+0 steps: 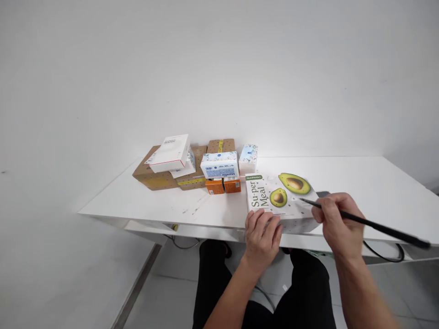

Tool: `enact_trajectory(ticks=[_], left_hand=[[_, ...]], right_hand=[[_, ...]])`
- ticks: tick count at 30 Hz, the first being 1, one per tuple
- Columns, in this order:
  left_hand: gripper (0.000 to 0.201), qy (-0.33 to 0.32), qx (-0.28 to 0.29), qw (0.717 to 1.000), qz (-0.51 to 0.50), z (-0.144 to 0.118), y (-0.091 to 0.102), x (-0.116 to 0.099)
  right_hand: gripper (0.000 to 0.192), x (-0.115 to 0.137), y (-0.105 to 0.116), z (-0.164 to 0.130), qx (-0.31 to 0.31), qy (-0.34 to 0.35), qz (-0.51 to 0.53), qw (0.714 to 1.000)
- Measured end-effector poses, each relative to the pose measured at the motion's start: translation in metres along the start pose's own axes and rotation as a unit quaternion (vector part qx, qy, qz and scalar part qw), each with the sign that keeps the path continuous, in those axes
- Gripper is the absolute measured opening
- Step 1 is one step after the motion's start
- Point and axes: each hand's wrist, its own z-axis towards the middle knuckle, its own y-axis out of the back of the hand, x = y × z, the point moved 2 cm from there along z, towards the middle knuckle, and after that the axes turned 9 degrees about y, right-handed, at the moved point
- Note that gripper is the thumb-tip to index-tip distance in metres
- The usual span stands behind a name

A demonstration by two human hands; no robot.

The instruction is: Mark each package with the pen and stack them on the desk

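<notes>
A white table (343, 178) stood against a bare white wall (219, 68). At its near edge lay the avocado box (279, 201); the left hand (261, 237) pressed it, fingers flat, while the right hand (338, 224) gripped a black stick (377, 226) whose tip touched it.

We read "Su-per Meal" in large letters on the white avocado box (279, 198); its small green tag was too tiny to make out; print on the other boxes stayed unreadable.
</notes>
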Motion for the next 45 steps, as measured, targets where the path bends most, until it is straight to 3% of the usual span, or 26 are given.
enact_trajectory(ticks=[7, 10, 19, 30, 45], left_hand=[[0.022, 0.0, -0.007, 0.999, 0.041, 0.009, -0.003, -0.005], [0.023, 0.003, -0.014, 0.998, 0.067, 0.012, -0.003, -0.008], [0.022, 0.006, 0.002, 0.997, 0.074, 0.011, -0.006, -0.007], [0.027, 0.006, 0.035, 0.997, 0.075, 0.007, -0.008, -0.004], [0.027, 0.005, 0.035, 0.996, 0.079, 0.007, -0.008, -0.004]], right_hand=[[0.037, -0.026, -0.011, 0.016, 0.165, -0.055, -0.026, 0.984], [0.038, -0.026, -0.01, 0.017, 0.196, -0.049, -0.057, 0.978], [0.04, -0.021, -0.013, 0.01, 0.204, 0.043, -0.137, 0.968], [0.04, -0.017, -0.018, 0.011, 0.219, 0.086, -0.186, 0.954], [0.041, -0.015, -0.02, 0.012, 0.234, 0.092, -0.183, 0.95]])
